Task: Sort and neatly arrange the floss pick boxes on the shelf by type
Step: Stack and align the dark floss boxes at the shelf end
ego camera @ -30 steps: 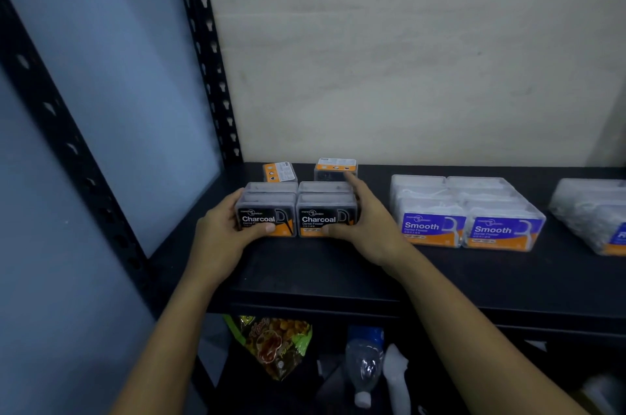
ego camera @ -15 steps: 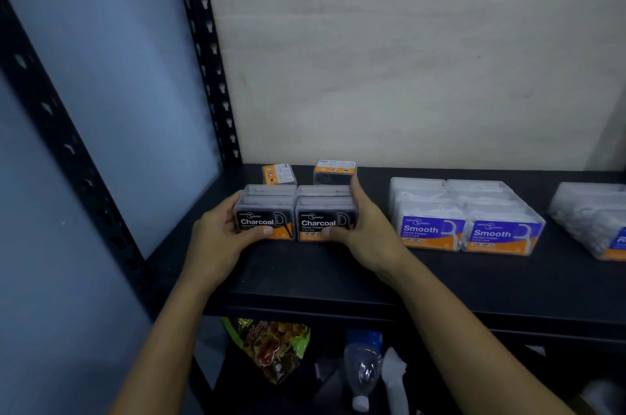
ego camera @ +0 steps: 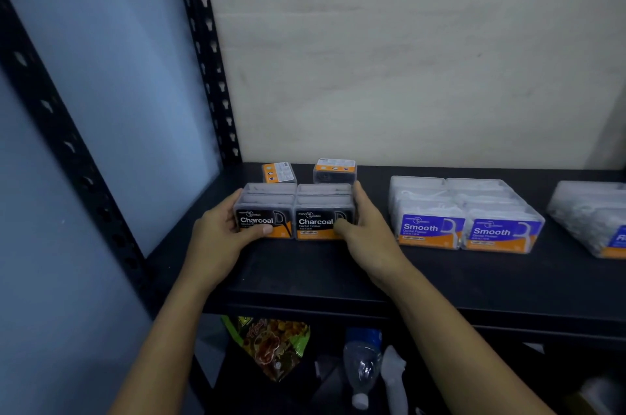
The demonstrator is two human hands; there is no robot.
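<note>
Two black Charcoal floss pick boxes stand side by side at the left of the black shelf [ego camera: 305, 275], with more rows behind them. My left hand [ego camera: 220, 235] grips the left Charcoal box [ego camera: 262, 211], thumb across its label. The right Charcoal box [ego camera: 321, 214] is clasped by my right hand [ego camera: 366, 235], fingers along its right side. Behind them stand two more Charcoal boxes, one tilted [ego camera: 278, 172] and one upright [ego camera: 334, 170]. Two blue Smooth boxes [ego camera: 464, 214] sit in a neat block to the right. Another white box group [ego camera: 592, 214] lies at the far right.
A black perforated upright [ego camera: 206, 52] rises at the shelf's back left corner, another [ego camera: 67, 150] at the front left. A pale wall closes the back. Below the shelf lie a snack bag [ego camera: 274, 347] and a plastic bottle [ego camera: 362, 364].
Both hands have stayed on the Charcoal pair, pressing the two boxes together; the pair has barely shifted.
</note>
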